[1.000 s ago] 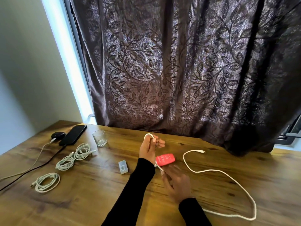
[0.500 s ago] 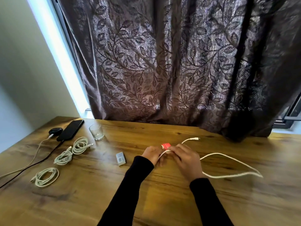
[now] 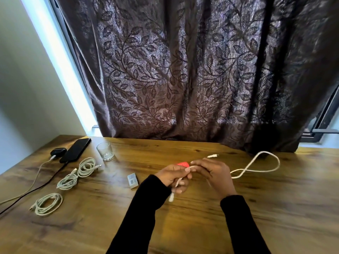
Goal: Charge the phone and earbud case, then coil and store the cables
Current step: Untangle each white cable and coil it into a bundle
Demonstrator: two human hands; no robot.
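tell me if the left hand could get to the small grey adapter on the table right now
Probably not at once: the left hand grips the white cable. The grey adapter lies just to its left with bare table between, so the path looks free.

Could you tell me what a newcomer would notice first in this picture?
Both hands, left hand and right hand, hold a white cable at the table's centre, its slack looping right. Coiled cables lie left, near a phone; a leaf-patterned curtain fills the background.

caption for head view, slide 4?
Both hands hold a white cable above the wooden table, starting a coil.
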